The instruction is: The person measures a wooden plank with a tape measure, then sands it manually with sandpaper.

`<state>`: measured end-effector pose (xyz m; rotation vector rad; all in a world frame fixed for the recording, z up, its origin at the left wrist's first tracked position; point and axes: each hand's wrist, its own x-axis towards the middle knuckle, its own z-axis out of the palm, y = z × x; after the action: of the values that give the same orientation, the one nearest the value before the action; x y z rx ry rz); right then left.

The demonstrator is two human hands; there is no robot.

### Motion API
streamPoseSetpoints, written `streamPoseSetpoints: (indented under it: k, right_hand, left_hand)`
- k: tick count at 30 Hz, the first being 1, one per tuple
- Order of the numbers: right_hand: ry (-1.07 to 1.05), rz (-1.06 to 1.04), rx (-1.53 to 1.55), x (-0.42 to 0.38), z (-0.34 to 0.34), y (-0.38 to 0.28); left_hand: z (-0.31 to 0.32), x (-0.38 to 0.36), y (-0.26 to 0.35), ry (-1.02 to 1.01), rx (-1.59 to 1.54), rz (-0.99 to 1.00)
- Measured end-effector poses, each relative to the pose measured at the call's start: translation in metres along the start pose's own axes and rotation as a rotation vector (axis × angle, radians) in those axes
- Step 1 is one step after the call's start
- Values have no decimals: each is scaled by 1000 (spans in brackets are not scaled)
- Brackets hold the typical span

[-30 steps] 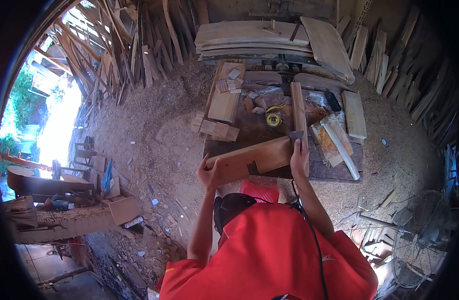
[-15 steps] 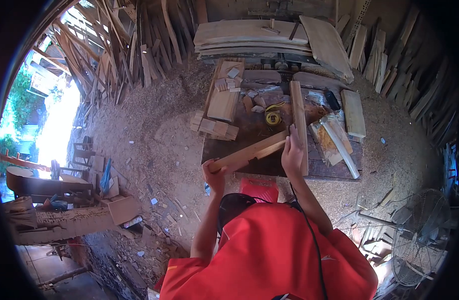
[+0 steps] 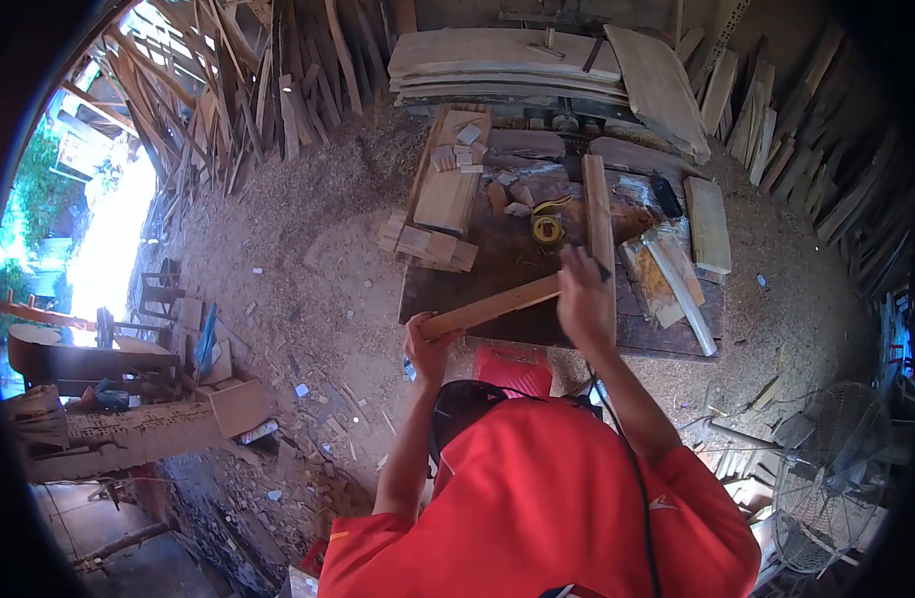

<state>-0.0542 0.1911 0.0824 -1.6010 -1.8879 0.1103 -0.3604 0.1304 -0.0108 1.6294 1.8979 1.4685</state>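
Observation:
A long wooden strip [image 3: 492,307] slants up to the right over the front of the worktable [image 3: 438,289]. My left hand [image 3: 431,349] is closed around its lower left end. At the upper right end is my right hand [image 3: 583,304], fingers curled and slightly blurred. A small dark edge shows beside those fingers; I cannot make out what it is. Just beyond the strip lies a yellow tape measure [image 3: 547,231]. An upright-lying wooden bar [image 3: 598,199] runs away from me, partly behind my right hand.
Boards with small wood blocks [image 3: 444,204] lie on the table's left. A pale metallic strip [image 3: 679,284] rests on a wood piece at right, near a black object [image 3: 666,196]. Stacked planks [image 3: 507,60] lie behind; a wire fan [image 3: 831,478] stands at lower right.
The wooden strip has turned about its length, so its notched edge no longer shows. My right hand has gone from upright, extended fingers to curled ones at the strip's right end.

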Motion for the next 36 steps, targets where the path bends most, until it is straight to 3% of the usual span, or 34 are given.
streamPoseSetpoints:
  k: [2,4,7,8,10,12,15,19,22,26,29,33,36]
  right_hand:
    - [-165,55,178,-4,19,-57]
    - [-268,-370,236,-13,42,-95]
    - [-286,-447,264,-15,35,-94]
    - [-279,-363,200,-12,19,-76]
    - [-345,-4,155,5,-24,-40]
    - [-231,1,-43,9,-26,8]
    - [-246,-20,-32,1,3,-43]
    - [-382,-553,348,-31,57,-134]
    - [-429,-553,295,-37,37,-107]
    - [-212,-242,26,-28,-11,-26]
    - [-262,-272,64,-32,13,-42]
    - [-409,-550,158,-37,34,-120]
    - [-362,-415,153,-31,14,-73]
  left_hand:
    - [4,-2,-5,18,-12,1]
    - [3,-2,-5,7,-37,-5]
    - [-3,-5,-9,-20,27,10]
    - [-2,-3,-10,-26,59,20]
    - [-2,-1,-9,-18,61,42]
    - [-2,0,-4,-14,58,36]
    - [0,6,1,-8,39,6]
    - [6,-4,-24,13,-50,-64]
    - [9,-6,-35,-29,-14,-47]
    - [1,-3,-20,-56,67,-11]
    - [0,-2,-14,-63,38,-42]
    - [10,-10,-38,-24,-47,-65]
    - [5,-6,-31,-29,23,18]
